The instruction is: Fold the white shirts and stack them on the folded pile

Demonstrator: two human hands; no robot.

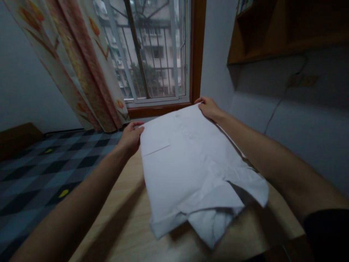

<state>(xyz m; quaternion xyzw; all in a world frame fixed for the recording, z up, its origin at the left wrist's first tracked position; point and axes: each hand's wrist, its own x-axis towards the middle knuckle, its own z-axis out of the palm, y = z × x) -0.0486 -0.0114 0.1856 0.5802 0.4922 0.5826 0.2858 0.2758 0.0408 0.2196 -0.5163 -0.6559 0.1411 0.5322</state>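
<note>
A white shirt [191,163] with a chest pocket lies folded on a light wooden table [122,225]. My left hand [131,138] grips the shirt's far left corner. My right hand [208,108] pinches its far right corner near the window sill. Both arms reach forward along the two sides of the shirt. A sleeve and collar part hang loose at the near edge, close to me.
A bed with a checked blue and black cover [40,171] lies to the left. A flowered curtain [79,62] hangs beside a barred window [152,51]. A wooden shelf [272,32] is mounted on the right wall, with a cable [275,109] below.
</note>
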